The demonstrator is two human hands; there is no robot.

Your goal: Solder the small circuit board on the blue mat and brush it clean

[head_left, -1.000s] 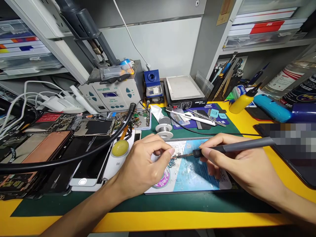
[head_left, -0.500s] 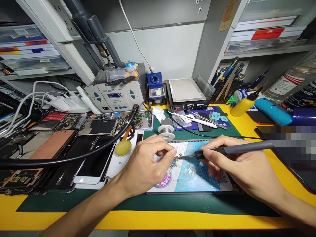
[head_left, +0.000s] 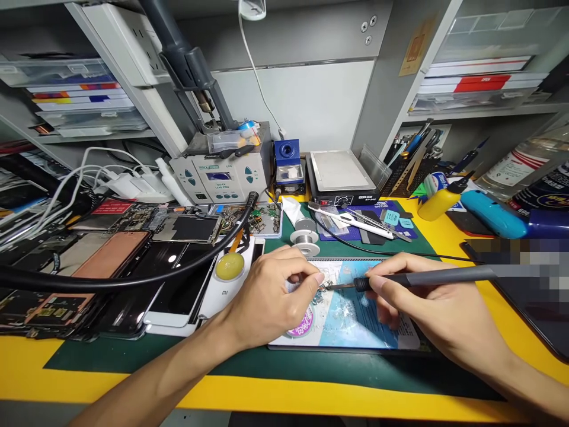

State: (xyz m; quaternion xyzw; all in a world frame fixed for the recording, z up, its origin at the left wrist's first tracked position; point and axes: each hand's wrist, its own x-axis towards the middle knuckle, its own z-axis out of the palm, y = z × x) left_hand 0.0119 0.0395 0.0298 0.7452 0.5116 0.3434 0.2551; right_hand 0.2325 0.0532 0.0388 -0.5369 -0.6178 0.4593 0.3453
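My right hand [head_left: 435, 302] grips a dark soldering iron [head_left: 444, 274] by its handle, the tip pointing left. The tip meets a small cluster of electronic parts [head_left: 320, 295] on a blue-and-white spiral-bound booklet [head_left: 347, 329]. Just left of the tip is my left hand [head_left: 280, 293], thumb and forefinger pinched together. Whatever is between those fingertips is too small to make out. Behind my left hand stands a spool of solder wire [head_left: 304, 240]. A round pink-and-white sticker [head_left: 302, 323] shows on the booklet under my left wrist.
Opened phones [head_left: 106, 255] crowd the left, crossed by a thick black hose [head_left: 178, 276]. Behind stand a hot air station [head_left: 222, 178], a blue iron holder [head_left: 290, 169] and a hot plate [head_left: 342, 172]. Tweezers [head_left: 386, 225] lie beyond the booklet; a yellow bottle [head_left: 438, 201] stands right.
The whole view has shifted slightly, so the bench appears a little further right and the shelves lower. Both hands keep nearly the same pose, with the iron tip still at the small parts.
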